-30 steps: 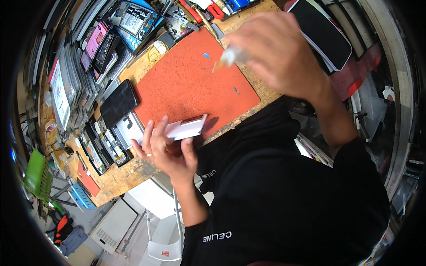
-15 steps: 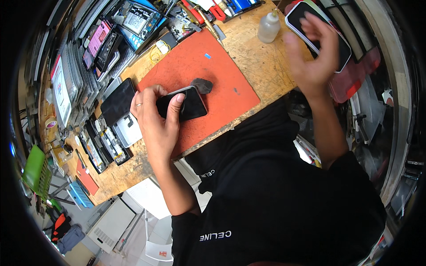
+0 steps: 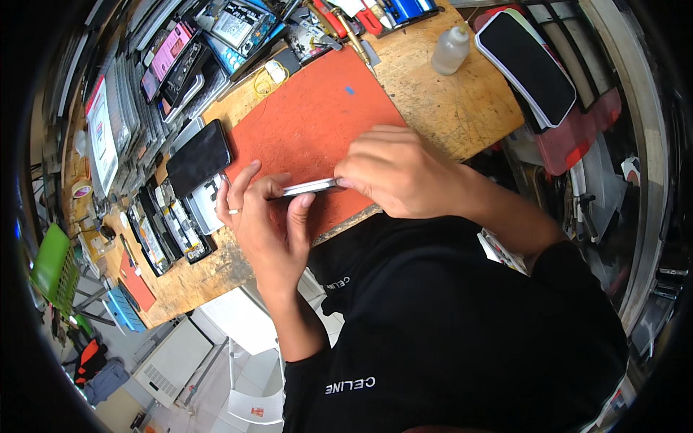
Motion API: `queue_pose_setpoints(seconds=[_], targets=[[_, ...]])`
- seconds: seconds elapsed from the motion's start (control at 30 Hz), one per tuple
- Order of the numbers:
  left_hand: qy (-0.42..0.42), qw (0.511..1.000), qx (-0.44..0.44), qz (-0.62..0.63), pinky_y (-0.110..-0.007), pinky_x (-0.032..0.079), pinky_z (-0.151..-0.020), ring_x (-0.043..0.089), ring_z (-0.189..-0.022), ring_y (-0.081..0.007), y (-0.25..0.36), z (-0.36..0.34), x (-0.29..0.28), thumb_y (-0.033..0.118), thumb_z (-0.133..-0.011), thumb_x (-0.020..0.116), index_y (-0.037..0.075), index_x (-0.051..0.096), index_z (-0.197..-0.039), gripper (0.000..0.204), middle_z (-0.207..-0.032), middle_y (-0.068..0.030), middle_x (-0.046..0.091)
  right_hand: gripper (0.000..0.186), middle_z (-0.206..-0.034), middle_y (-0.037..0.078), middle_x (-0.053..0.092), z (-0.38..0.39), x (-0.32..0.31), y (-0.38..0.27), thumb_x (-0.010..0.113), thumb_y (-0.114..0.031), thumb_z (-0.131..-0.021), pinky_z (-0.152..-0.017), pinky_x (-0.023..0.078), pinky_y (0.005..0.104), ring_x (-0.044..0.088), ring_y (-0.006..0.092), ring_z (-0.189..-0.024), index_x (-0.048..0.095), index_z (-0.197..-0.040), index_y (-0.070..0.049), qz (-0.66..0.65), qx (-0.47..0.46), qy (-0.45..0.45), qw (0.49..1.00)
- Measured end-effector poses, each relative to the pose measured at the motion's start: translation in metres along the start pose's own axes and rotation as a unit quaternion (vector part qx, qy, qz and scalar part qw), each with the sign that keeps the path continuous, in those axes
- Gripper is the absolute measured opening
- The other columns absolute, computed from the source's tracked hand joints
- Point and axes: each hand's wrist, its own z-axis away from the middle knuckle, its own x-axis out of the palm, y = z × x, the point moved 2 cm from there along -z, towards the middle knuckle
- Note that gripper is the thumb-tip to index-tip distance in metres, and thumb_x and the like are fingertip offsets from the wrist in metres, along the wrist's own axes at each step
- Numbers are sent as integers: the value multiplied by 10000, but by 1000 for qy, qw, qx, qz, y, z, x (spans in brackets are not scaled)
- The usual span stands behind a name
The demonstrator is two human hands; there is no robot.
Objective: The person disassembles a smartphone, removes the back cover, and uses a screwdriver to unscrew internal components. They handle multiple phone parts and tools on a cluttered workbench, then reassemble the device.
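Observation:
A smartphone [image 3: 309, 187] is tipped up edge-on above the orange mat [image 3: 303, 101], its pale side edge facing me. My left hand [image 3: 266, 224], with a ring on one finger, grips its left end between thumb and fingers. At the opposite end, my right hand [image 3: 397, 173] is closed, thumb and fingertips pinched at the phone's corner. Whether anything else is inside the right fingers is hidden. The phone's screen and back do not show.
Left of the mat lie a dark phone [image 3: 198, 160], a white tray [image 3: 206, 209] and opened phone bodies [image 3: 173, 227]. A clear bottle [image 3: 450, 50] stands at the back right, near a large white-edged phone [image 3: 527, 68]. Tools [image 3: 354, 40] and parts crowd the back edge.
My right hand has come from the far right to the phone's right end. The phone has turned from screen-up to edge-on. The dark grey pad beside it is out of sight.

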Motion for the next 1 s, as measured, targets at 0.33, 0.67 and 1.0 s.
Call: queue_pose_setpoints(seconds=[0.33, 0.67, 1.0], targets=[[18, 1000, 12, 5, -551, 232, -1237, 617, -1358, -330, -1, 9, 2, 313, -958, 810, 72, 636, -1108, 333, -1122, -51, 772, 158, -773, 50, 614, -17, -17, -40, 676, -185, -865, -718, 480, 341, 632, 204, -752, 615, -766, -77, 246, -77, -127, 958], [-8, 1000, 0, 12, -555, 217, -1272, 587, -1400, -332, 2, 10, 0, 256, -1021, 729, 52, 595, -1108, 259, -1208, -95, 770, 86, -820, 63, 622, -1, -5, -20, 670, -147, -881, -727, 517, 375, 654, 227, -761, 643, -881, -66, 168, -52, -65, 982], [-14, 1000, 1, -4, -553, 212, -1274, 579, -1417, -350, 5, 12, -3, 264, -1033, 708, 67, 547, -1067, 257, -1241, -119, 775, 110, -831, 66, 612, 18, 11, -4, 675, -116, -851, -698, 526, 404, 661, 253, -771, 659, -936, -49, 114, -61, 4, 992]])
